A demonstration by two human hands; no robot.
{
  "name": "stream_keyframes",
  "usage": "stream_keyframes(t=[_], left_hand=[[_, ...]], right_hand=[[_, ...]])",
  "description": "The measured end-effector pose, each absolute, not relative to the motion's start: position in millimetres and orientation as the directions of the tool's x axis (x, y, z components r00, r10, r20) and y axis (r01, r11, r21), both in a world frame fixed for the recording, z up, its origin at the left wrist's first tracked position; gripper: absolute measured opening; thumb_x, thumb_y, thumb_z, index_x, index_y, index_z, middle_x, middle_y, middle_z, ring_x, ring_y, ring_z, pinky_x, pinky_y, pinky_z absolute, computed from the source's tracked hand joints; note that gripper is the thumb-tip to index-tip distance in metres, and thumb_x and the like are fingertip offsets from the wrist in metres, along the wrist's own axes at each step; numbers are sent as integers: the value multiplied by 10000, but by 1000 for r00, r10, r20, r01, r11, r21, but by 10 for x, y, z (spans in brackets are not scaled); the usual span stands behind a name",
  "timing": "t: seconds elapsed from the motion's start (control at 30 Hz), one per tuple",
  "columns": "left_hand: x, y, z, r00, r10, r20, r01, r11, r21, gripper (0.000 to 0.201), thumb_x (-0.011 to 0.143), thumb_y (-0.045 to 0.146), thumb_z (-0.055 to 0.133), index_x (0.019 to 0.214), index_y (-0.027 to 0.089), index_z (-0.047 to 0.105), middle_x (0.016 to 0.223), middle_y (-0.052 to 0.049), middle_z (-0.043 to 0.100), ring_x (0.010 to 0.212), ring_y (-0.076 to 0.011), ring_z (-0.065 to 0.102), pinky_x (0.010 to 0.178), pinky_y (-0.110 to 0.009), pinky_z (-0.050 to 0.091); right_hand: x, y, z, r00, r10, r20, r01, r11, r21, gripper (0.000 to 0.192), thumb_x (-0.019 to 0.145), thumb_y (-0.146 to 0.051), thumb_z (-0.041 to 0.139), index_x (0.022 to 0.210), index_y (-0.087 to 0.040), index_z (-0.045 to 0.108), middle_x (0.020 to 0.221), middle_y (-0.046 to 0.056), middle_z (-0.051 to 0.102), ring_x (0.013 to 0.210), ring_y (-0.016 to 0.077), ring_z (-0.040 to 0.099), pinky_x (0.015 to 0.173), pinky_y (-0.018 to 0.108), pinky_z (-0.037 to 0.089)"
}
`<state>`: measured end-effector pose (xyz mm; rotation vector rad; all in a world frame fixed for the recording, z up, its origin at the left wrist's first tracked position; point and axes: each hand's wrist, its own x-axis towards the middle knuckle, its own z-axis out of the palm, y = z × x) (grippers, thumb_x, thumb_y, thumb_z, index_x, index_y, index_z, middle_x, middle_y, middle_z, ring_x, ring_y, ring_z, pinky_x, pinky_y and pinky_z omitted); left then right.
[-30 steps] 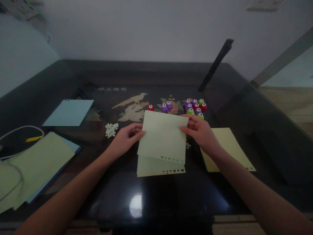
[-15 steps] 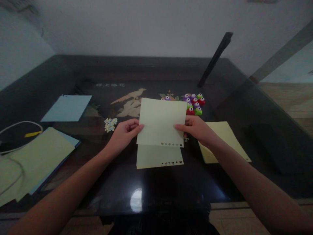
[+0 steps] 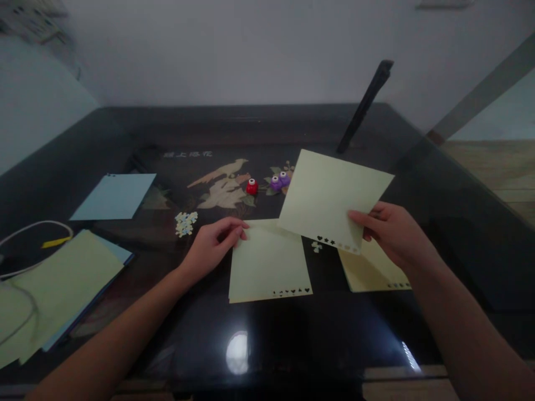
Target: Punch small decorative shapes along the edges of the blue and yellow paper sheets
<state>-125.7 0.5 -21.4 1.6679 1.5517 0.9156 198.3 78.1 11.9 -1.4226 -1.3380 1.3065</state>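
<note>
My right hand (image 3: 390,228) pinches the right edge of a pale yellow sheet of paper (image 3: 330,195), raised and tilted, with small shapes punched along its lower edge. Below and left of it, more pale yellow sheets (image 3: 270,262) lie stacked on the dark table, also with a row of punched shapes at the bottom edge. My left hand (image 3: 215,242) is closed, thumb and fingers at the upper left edge of that stack. Under the raised sheet, another yellow stack (image 3: 363,273) shows in part, its bottom edge punched too.
A red craft punch (image 3: 251,187) and purple punches (image 3: 280,180) stand behind the sheets. Paper cut-outs (image 3: 185,223) lie to the left, a few more (image 3: 316,246) between the stacks. A blue sheet (image 3: 115,196), fanned papers (image 3: 75,284) and a white cable (image 3: 37,224) are at left.
My right hand has carried the top sheet to the right, off the lower stack, and tilted it. My left hand has let go of that sheet and is now at the lower stack's edge.
</note>
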Motion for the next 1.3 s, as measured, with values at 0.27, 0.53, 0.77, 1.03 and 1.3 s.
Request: stream_keyframes(t=[0.27,0.53,0.77,1.03,1.3], left_hand=[[-1122,364,-80,219,956,193,754,-291,589,208,891,207,465,1001,186,641,957,-58,678,766,-167,614,677,-285,482],[-738,1153,-22,176,943,284,970,-215,115,329,886,380,544,1102,147,627,1143,-161,618,1088,-377,507,900,-528,367],[-669,1300,-257,184,943,276,982,-190,-5,331,828,468,611,959,164,631,994,-146,656,989,-354,534,853,-498,377],[-600,1062,-21,153,951,268,868,-259,423,241,852,306,603,1062,193,565,976,-93,673,938,-290,618,857,-473,439],[-357,513,16,126,969,-214,-127,230,965,420,732,204,715,1102,215,517,1027,-56,670,886,-190,686,843,-381,540]], right_hand=[[2214,861,150,0,991,-133,217,-130,-967,300,564,-430,804,656,-171,684,585,40,640,445,96,445,381,242,321],[2162,842,171,-26,990,-142,204,-133,-970,284,574,-417,775,666,-162,690,575,39,644,454,109,461,395,249,341],[2184,846,182,-47,989,-141,206,-128,-970,272,605,-409,732,703,-157,692,582,43,643,469,119,471,418,263,352],[2187,825,243,10,988,-156,132,-156,-979,207,607,-359,746,674,-174,684,586,31,634,473,112,457,432,263,343],[2279,848,121,55,991,-118,-1,-119,-993,218,660,-370,765,672,-179,659,571,7,594,468,101,436,435,256,298]])
